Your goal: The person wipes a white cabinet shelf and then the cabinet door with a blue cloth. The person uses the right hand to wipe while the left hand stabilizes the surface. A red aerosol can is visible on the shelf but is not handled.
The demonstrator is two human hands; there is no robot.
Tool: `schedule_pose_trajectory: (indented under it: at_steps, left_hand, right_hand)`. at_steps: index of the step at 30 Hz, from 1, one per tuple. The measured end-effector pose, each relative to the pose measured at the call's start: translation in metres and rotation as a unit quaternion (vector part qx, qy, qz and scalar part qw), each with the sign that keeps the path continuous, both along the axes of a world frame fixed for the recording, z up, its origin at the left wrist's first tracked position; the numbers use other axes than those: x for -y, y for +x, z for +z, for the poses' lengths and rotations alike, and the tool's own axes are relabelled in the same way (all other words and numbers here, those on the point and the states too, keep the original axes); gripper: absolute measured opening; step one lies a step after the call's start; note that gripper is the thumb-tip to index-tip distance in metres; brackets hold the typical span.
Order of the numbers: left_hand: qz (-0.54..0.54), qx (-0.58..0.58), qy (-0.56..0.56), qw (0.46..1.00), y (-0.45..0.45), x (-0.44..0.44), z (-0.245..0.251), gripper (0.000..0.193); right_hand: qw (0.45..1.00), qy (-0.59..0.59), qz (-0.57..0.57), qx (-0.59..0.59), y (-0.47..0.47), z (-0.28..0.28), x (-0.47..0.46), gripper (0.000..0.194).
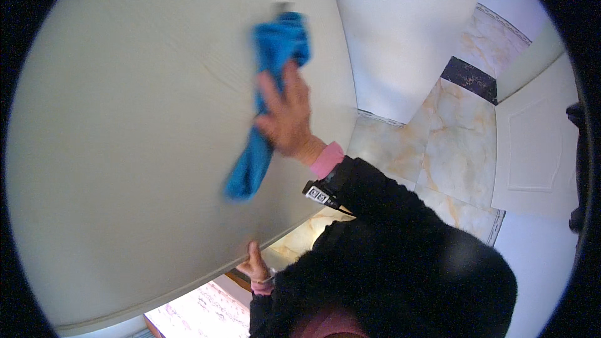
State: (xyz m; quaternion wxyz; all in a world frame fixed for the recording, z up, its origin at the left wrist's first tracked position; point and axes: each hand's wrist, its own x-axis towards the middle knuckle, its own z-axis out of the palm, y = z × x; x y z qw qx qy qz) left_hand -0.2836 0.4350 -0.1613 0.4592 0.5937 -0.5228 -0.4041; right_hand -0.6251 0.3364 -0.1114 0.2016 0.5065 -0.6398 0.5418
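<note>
A large pale panel (141,126), smooth with faint creases or streaks, fills the left and middle of the view. My right hand (286,117), blurred, presses a bunched blue cloth (249,169) against its face, with the fingers spread over the cloth. A small blurred grey thing (281,7) shows at the cloth's upper end. Lower down, my left hand (255,263) is at the panel's edge; its thumb shows and the other fingers are mostly hidden. A black device with a printed label (319,195) sits at my right wrist.
Marble-patterned floor tiles (460,136) lie to the right, with a dark threshold strip (469,80) across them. A white wall (404,33) stands beyond the panel, and a white door (535,150) is at the far right. A brightly lit patterned surface (202,310) shows below the panel's edge.
</note>
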Motion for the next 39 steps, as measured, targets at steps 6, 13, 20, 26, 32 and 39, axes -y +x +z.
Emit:
schedule_pose_trajectory:
  at_steps: [6,13,20,26,32,39]
  left_hand:
    - [0.146,-0.003,-0.291,0.945,0.014,0.024,0.075,0.077]
    - [0.189,0.000,-0.295,0.937,-0.029,0.065,0.069,0.073]
    - [0.215,0.003,-0.308,0.927,-0.052,0.110,0.087,0.062]
    - [0.250,0.003,-0.320,0.914,-0.066,0.072,0.114,0.063]
    - [0.202,-0.017,-0.329,0.922,-0.050,0.033,0.113,0.044]
    - [0.031,-0.124,-0.283,0.951,-0.022,0.042,0.048,0.043]
  right_hand:
    - [0.987,0.059,-0.049,0.143,-0.052,-0.040,0.020,0.050]
    - [0.996,-0.087,-0.006,-0.029,-0.106,-0.009,0.101,0.051]
    - [0.984,-0.002,-0.076,0.163,-0.217,-0.185,0.146,0.044]
    - [0.951,0.107,-0.169,0.237,-0.108,-0.154,0.096,0.048]
    - [0.995,-0.071,0.073,0.002,0.020,-0.011,0.018,0.068]
    - [0.957,0.001,0.001,0.291,-0.005,-0.107,0.008,0.047]
